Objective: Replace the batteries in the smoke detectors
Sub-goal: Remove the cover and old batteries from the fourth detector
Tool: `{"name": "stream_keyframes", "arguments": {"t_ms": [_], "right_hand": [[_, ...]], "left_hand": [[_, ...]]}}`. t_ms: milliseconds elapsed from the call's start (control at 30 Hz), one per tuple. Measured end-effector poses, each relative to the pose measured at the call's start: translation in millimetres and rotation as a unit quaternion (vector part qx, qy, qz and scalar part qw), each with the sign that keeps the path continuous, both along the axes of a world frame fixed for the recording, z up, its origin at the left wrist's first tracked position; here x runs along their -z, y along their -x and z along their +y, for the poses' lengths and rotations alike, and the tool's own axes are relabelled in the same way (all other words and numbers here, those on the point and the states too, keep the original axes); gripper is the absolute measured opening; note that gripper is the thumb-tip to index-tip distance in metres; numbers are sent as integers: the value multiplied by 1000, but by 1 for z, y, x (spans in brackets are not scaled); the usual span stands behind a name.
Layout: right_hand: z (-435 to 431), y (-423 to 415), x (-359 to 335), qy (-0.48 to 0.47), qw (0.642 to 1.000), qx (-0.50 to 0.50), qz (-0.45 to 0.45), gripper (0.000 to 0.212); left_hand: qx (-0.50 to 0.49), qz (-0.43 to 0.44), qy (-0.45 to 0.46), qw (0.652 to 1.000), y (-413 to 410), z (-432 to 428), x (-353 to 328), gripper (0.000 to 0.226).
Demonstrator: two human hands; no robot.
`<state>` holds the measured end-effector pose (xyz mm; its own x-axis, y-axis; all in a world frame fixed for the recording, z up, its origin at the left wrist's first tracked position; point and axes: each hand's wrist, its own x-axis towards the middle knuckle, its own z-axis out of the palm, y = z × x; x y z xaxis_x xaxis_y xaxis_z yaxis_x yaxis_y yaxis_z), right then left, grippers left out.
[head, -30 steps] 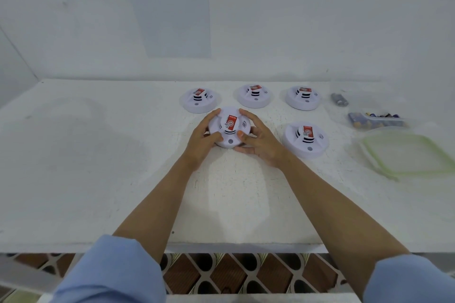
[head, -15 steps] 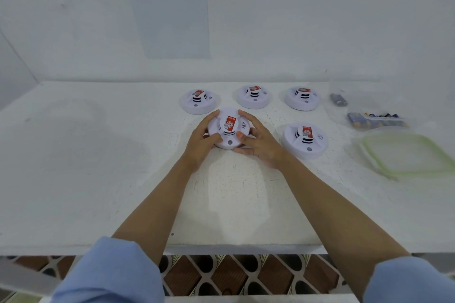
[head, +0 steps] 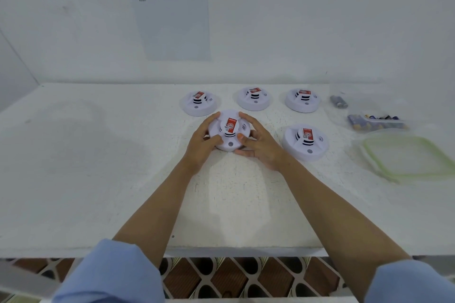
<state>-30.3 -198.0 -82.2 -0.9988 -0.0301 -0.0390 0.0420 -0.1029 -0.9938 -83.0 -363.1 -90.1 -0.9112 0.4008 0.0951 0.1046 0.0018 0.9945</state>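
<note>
A round white smoke detector (head: 229, 131) with a red label lies on the white table (head: 98, 167). My left hand (head: 202, 141) grips its left rim and my right hand (head: 261, 144) grips its right rim, thumbs on top. Another detector (head: 305, 141) lies just to the right. Three more stand in a back row: one detector (head: 199, 103), a second detector (head: 254, 98) and a third detector (head: 303, 100). Loose batteries (head: 374, 122) lie in a clear container at the right.
A clear lid with a green rim (head: 406, 157) lies at the right edge. Two grey batteries (head: 338, 101) lie behind the container. An instruction sheet (head: 170, 7) hangs on the back wall. The table's front edge runs near my sleeves.
Both hands stay clasped round the same detector; it has barely shifted. Only the camera view has moved slightly.
</note>
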Motion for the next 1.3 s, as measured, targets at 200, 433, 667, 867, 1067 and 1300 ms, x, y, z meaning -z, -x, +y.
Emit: {"name": "stream_keyframes", "arguments": {"t_ms": [200, 433, 667, 867, 1067, 1300], "right_hand": [[-1, 1, 0, -10, 1000, 4, -2, 48], [-1, 2, -1, -3, 1000, 1, -11, 47], [-2, 3, -4, -16, 1000, 9, -12, 43], [-7, 3, -1, -46, 998, 32, 17, 43], [-10, 4, 1, -121, 989, 57, 58, 44], [-15, 6, 4, -169, 982, 57, 65, 50]], "left_hand": [[-7, 0, 12, 1000, 1, 1, 1, 57], [-9, -1, 6, 1000, 0, 0, 1, 57], [-21, 12, 3, 1000, -4, 1, -1, 54], [-24, 35, 14, 999, -6, 1, -1, 55], [-51, 74, 48, 995, -5, 3, 4, 54], [-74, 95, 92, 988, -2, 5, 9, 53]]}}
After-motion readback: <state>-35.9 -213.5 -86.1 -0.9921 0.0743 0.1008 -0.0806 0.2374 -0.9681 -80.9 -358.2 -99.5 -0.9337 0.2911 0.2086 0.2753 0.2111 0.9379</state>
